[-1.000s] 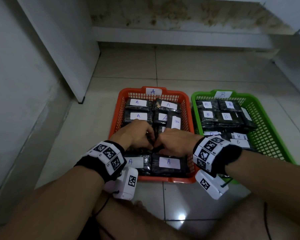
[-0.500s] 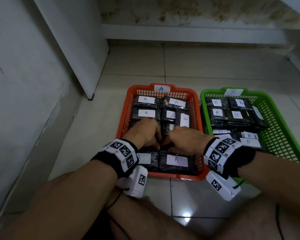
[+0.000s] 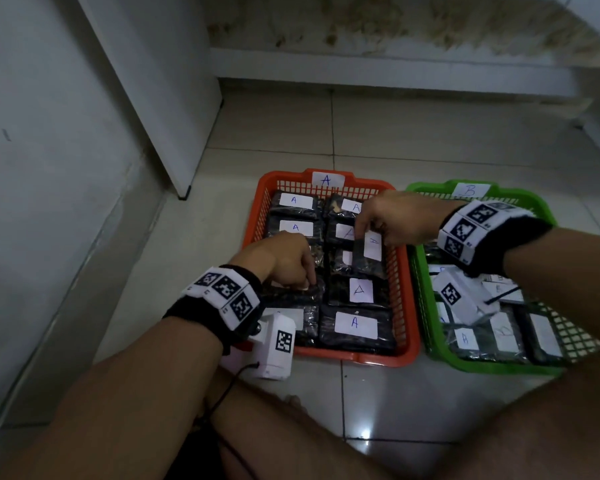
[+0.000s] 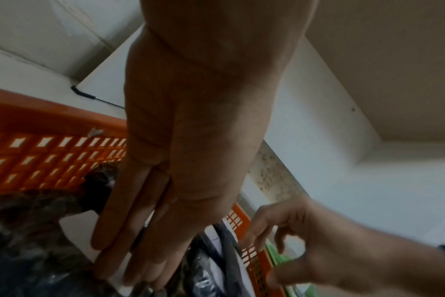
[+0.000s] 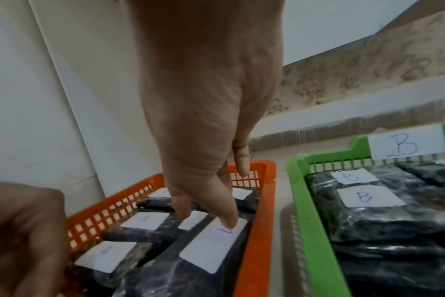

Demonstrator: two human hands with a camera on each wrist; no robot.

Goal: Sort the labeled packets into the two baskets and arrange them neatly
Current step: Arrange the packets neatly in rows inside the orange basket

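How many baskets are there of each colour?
Orange basket: 1
Green basket: 1
Total: 2

The orange basket (image 3: 400,289), tagged A, stood on the floor touching the green basket (image 3: 418,271), tagged B. Each held black plastic packets with white labels, mostly flat in rows. One A packet (image 3: 369,252) stood tilted against the orange basket's right wall, label facing left. B packets (image 5: 368,198) were stacked.
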